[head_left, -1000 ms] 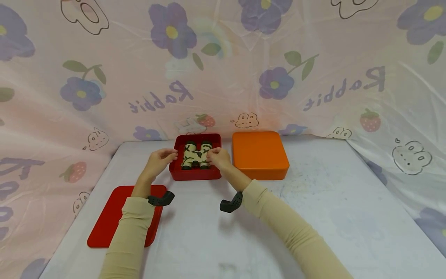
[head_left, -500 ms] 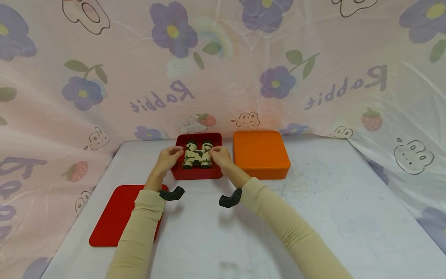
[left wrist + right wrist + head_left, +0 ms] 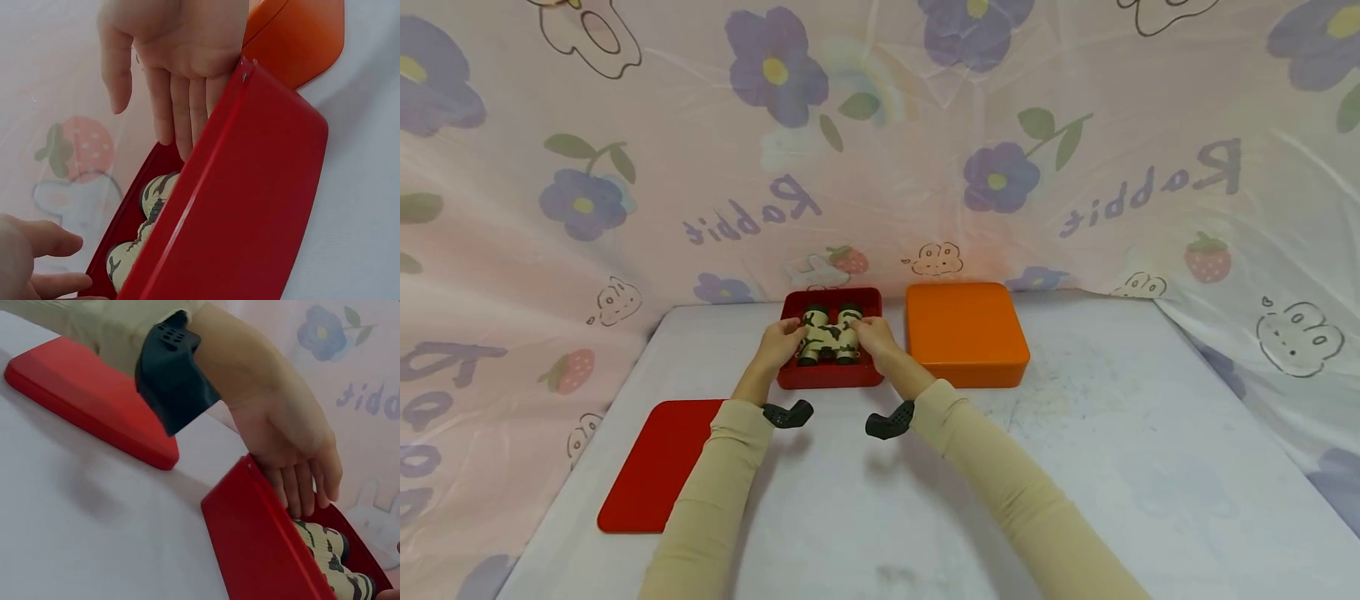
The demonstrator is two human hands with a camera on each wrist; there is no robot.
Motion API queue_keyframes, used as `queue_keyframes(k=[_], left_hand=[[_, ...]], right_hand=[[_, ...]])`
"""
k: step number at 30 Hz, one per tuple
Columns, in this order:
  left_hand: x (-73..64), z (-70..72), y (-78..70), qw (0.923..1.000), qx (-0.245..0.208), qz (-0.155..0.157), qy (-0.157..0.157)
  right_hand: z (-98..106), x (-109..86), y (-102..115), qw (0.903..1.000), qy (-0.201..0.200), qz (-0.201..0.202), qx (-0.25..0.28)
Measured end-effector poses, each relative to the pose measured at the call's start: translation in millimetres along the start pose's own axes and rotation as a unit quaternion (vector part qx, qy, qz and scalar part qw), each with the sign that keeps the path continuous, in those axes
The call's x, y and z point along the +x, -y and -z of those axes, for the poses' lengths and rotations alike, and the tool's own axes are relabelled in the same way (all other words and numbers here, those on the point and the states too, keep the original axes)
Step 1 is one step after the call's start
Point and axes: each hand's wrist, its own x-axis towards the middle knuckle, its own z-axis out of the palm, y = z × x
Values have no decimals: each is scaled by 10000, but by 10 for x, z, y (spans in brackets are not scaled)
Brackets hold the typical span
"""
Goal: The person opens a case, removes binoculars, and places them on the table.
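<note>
A pair of camouflage-patterned binoculars (image 3: pixel 827 336) lies inside the red box (image 3: pixel 831 379) at the back of the table. My left hand (image 3: pixel 777 345) reaches over the left wall, fingertips at the left barrel. From the other side my right hand (image 3: pixel 880 343) has its fingertips at the right barrel. In the left wrist view the right hand (image 3: pixel 181 44) points its straight fingers down into the box, thumb apart. The right wrist view shows the left hand (image 3: pixel 287 434) with its fingers likewise extended down beside the binoculars (image 3: pixel 331 556).
An orange box (image 3: pixel 966 329) stands just right of the red one. At the front left lies a flat red lid (image 3: pixel 651 467), partly under the left forearm. A printed curtain (image 3: pixel 880 183) hangs behind the table. Each wrist carries a black camera mount (image 3: pixel 891 421).
My left hand has moved right, from outside the red box's left edge to the binoculars' left side. The right hand stays at the right barrel. The binoculars stay in the box.
</note>
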Motion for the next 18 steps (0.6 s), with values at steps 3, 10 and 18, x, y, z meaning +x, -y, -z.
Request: queue_keyframes(k=[3,10,18], left_hand=[[26,-14,7,10000,-50,69,20],[53,-39,44,10000,-11,91,38],[101,-27,57,9998,92,107,112]], right_hand=[[1,38,-9,9999,50,-82,57],[-21,87,-33,9985,313,-263,371],[-19,109,-11,9954,543,-487,622]])
